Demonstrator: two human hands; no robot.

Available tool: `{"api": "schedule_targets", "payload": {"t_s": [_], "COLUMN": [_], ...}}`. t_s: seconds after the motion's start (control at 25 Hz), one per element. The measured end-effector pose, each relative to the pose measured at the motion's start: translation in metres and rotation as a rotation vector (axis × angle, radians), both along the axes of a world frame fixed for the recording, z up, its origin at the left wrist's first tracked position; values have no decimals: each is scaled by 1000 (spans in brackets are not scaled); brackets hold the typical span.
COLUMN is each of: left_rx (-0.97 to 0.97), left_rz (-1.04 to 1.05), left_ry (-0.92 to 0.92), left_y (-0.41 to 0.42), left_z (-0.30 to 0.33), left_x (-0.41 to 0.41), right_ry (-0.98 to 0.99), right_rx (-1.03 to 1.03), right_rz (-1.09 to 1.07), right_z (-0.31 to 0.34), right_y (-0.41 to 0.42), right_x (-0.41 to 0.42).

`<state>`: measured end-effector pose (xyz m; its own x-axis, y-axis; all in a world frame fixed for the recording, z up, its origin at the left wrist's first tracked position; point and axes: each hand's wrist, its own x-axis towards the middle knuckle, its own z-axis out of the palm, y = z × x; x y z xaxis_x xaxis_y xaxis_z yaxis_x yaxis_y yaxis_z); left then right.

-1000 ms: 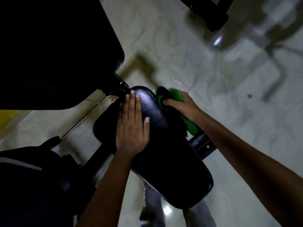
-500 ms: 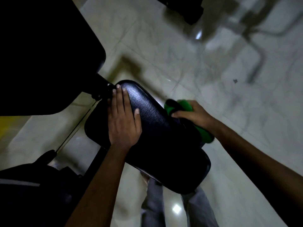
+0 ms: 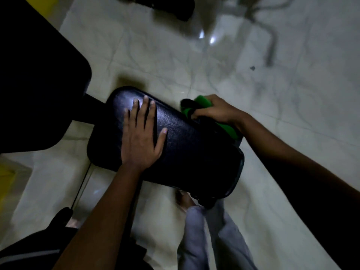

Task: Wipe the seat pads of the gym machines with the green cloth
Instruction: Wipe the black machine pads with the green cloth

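Marble floor (image 3: 253, 94), black seat pad (image 3: 194, 152)

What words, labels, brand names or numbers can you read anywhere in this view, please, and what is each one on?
None: no readable text, label, brand or number shows on the black seat pad, the green cloth or the tiled floor. The frame is dim and blurred.

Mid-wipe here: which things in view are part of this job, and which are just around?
In the job:
- green cloth, gripped by the right hand
- black seat pad
- left hand, flat on the pad

Just around:
- larger black pad at left
- dark equipment base at top
- tiled floor
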<state>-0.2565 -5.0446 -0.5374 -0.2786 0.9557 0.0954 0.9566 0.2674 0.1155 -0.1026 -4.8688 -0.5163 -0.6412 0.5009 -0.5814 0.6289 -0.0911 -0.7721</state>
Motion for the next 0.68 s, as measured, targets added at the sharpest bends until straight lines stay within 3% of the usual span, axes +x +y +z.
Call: {"api": "schedule_targets", "payload": {"t_s": [0.16, 0.32, 0.44, 0.52, 0.68], "left_rx": [-33, -70, -110, -151, -177], "left_rz": [-130, -195, -362, -471, -462], "left_ry": [-16, -18, -8, -1, 3], "left_y": [-1, -2, 0, 1, 2], "left_z": [4, 4, 3, 0, -2], "left_x": [3, 4, 27, 52, 69], "right_ry": [82, -27, -96, -67, 39], "right_rx": [39, 19, -31, -23, -5], "right_rz": [-14, -40, -19, 26, -93], "right_z": [-4, -9, -14, -20, -26], "right_y": [0, -10, -7, 0, -12], "right_x": [-25, 61, 91, 76, 76]}}
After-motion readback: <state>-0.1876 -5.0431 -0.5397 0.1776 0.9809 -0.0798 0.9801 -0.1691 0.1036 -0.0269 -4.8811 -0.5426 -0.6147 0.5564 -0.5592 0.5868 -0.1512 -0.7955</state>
